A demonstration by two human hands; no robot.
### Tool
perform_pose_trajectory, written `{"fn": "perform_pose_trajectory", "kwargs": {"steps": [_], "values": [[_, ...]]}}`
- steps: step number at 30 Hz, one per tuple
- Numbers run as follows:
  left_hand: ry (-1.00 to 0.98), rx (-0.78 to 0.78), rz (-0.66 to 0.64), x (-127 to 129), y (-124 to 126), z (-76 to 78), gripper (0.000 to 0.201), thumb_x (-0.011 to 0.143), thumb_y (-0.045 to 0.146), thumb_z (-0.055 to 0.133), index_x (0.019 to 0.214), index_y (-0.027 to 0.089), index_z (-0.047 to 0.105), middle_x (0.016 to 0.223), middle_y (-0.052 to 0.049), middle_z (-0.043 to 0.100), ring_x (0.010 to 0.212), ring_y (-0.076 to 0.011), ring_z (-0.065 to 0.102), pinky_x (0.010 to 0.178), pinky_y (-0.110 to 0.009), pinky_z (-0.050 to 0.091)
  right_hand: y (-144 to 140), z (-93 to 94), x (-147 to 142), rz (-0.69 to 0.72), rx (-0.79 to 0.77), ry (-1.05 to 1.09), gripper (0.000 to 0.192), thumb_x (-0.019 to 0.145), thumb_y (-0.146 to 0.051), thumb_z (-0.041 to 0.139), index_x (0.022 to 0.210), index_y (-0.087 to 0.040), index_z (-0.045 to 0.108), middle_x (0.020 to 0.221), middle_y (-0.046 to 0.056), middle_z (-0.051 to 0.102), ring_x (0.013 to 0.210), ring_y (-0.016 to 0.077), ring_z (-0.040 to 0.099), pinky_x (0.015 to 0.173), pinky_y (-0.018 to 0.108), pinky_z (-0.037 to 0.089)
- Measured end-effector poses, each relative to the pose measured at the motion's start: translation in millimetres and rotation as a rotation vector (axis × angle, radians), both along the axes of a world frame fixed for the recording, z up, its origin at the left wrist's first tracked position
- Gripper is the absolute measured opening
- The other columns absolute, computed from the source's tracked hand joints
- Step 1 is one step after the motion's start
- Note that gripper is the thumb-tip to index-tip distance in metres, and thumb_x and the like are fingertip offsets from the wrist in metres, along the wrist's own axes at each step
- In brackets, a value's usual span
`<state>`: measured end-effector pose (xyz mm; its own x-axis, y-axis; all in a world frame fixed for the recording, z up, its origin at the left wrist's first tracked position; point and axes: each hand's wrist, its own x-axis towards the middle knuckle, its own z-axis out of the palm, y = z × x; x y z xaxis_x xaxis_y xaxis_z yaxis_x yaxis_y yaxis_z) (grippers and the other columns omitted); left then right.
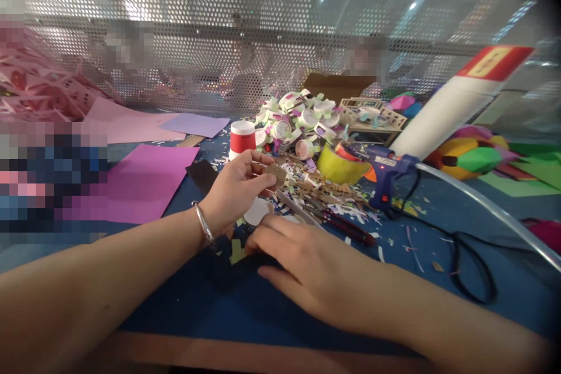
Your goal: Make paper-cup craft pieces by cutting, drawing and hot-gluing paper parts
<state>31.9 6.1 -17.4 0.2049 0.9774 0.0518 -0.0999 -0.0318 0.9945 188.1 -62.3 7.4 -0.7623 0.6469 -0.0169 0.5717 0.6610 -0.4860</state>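
My left hand pinches a small brown piece of cardboard between thumb and fingers, above the table. My right hand lies low over the blue tabletop, its fingers stretched to the left and the thumb apart from them. Just beyond the right fingertips is a white paper disc; whether they touch it, I cannot tell. A scrap of yellow-green paper lies beside those fingertips. A red and white paper cup stands behind my left hand. A dark-handled tool, perhaps scissors, lies beyond my right hand.
Paper scraps surround a yellow tape roll. A blue glue gun stands right, its black cord trailing. Behind are a pile of cut paper cups and a leaning white tube. Magenta paper lies left.
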Motion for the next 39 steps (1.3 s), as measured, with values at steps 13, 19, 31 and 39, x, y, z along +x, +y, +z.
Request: {"fn": "perform_pose_trajectory", "kwargs": {"steps": [13, 19, 31, 39], "values": [[0.034, 0.016, 0.009, -2, 0, 1.0, 0.021, 0.083, 0.011, 0.063, 0.103, 0.015, 0.058, 0.091, -0.007, 0.070, 0.073, -0.0125, 0.065, 0.069, -0.026, 0.053, 1, -6.2, -13, -0.163, 0.126, -0.081, 0.024, 0.091, -0.027, 0.066, 0.112, -0.015, 0.066, 0.109, 0.012, 0.068, 0.095, 0.0292, 0.067, 0.083, 0.048, 0.055], [0.027, 0.024, 0.021, -2, 0, 2.2, 0.020, 0.083, 0.009, 0.062, 0.101, 0.015, 0.057, 0.087, -0.004, 0.067, 0.070, -0.0114, 0.064, 0.069, -0.026, 0.053, 2, -8.1, -17, -0.175, 0.145, -0.106, 0.024, 0.093, -0.020, 0.060, 0.116, -0.014, 0.064, 0.111, 0.012, 0.068, 0.098, 0.0304, 0.068, 0.085, 0.051, 0.056], [-0.001, -0.006, 0.021, -1, -1, 2.9, 0.025, 0.081, 0.006, 0.062, 0.103, 0.016, 0.055, 0.088, -0.004, 0.066, 0.071, -0.0118, 0.065, 0.067, -0.025, 0.053, 3, -10.8, -21, -0.153, 0.186, -0.177, 0.027, 0.095, -0.023, 0.056, 0.121, -0.015, 0.062, 0.116, 0.013, 0.067, 0.097, 0.0309, 0.069, 0.082, 0.047, 0.054], [0.003, 0.020, 0.009, -2, 1, -0.3, 0.025, 0.080, 0.009, 0.065, 0.102, 0.016, 0.055, 0.088, -0.004, 0.066, 0.070, -0.0117, 0.065, 0.067, -0.026, 0.052, 5, -10.8, -21, -0.172, 0.192, -0.165, 0.021, 0.093, -0.023, 0.059, 0.111, -0.015, 0.061, 0.113, 0.012, 0.067, 0.093, 0.0286, 0.068, 0.078, 0.042, 0.051]]}}
